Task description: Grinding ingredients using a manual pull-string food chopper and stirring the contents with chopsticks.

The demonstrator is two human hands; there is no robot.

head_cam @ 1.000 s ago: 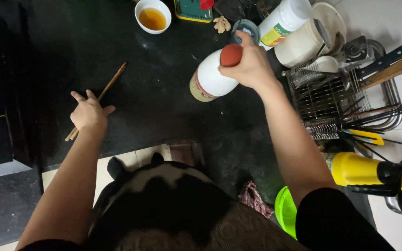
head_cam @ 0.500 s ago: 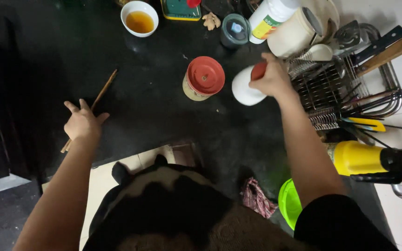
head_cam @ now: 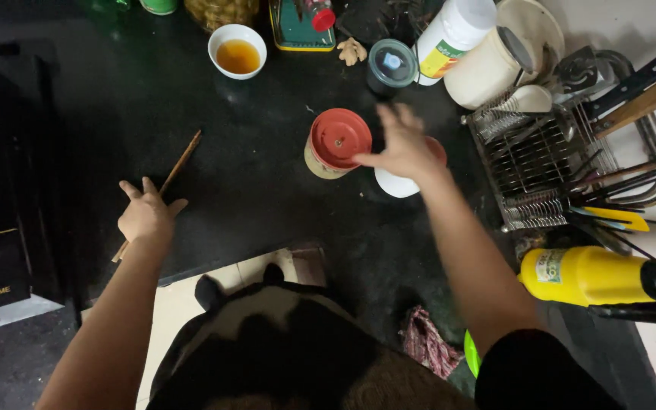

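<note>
A black table (head_cam: 214, 159) fills most of the view, with a person's dark clothing at the bottom edge. At the right stands a wire dish rack (head_cam: 563, 163) holding utensils and a knife, and below it lies a yellow bottle (head_cam: 586, 275). A cream jug (head_cam: 487, 68) and a white bottle (head_cam: 453, 34) stand at the upper right of the table, near a dark round lid (head_cam: 391, 62). The right hand (head_cam: 402, 144) hovers above the middle of the table, its grip spread wide with fingers splayed, holding nothing. Just under it stands a white jar (head_cam: 398, 181) with a red cap, mostly hidden by the hand. Just left of that jar sits a second jar with a red lid (head_cam: 336, 141), close to the fingertips; whether they touch it cannot be told. The left hand (head_cam: 146, 216) rests on the table's front edge, its grip loosely spread, lying on a wooden stick (head_cam: 180, 163). A small white bowl (head_cam: 238, 50) of amber liquid stands farther back
</note>
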